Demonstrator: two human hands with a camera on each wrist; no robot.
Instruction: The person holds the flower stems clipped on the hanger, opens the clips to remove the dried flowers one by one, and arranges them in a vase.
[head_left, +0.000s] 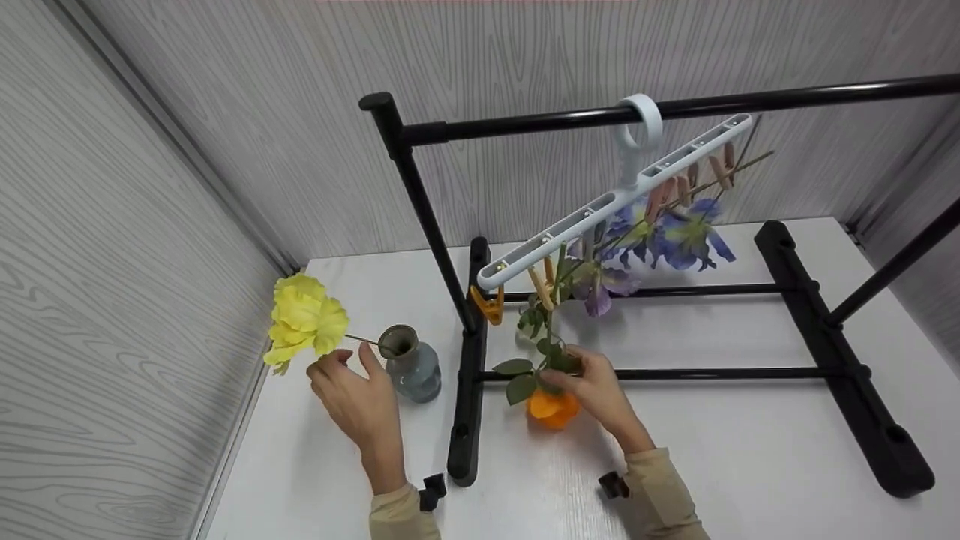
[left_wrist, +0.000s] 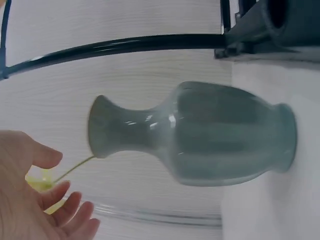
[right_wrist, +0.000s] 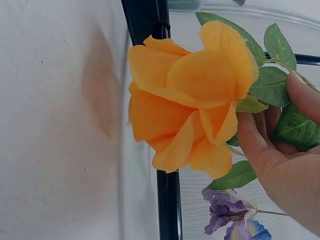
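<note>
A yellow flower (head_left: 304, 319) leans left out of a blue-grey vase (head_left: 420, 373), its thin stem inside the mouth. Beside the bloom is my left hand (head_left: 356, 397), its thumb apart from relaxed fingers; the left wrist view shows the vase (left_wrist: 225, 134) in front of it. My right hand (head_left: 600, 394) grips the leafy stem of an orange rose (head_left: 553, 409), which hangs bloom down. In the right wrist view the rose (right_wrist: 192, 100) faces the camera, with leaves around my thumb and fingers. An orange clothespin (head_left: 541, 285) is at the stem's upper end, under the white hanger (head_left: 555, 240).
A black rack (head_left: 525, 124) carries the hanger on its top bar; its feet (head_left: 466, 420) stand on the white table (head_left: 345, 487). Purple-blue irises (head_left: 686, 236) hang from pink clothespins (head_left: 720, 172) further right. Another orange clip (head_left: 489, 306) hangs at the hanger's near end.
</note>
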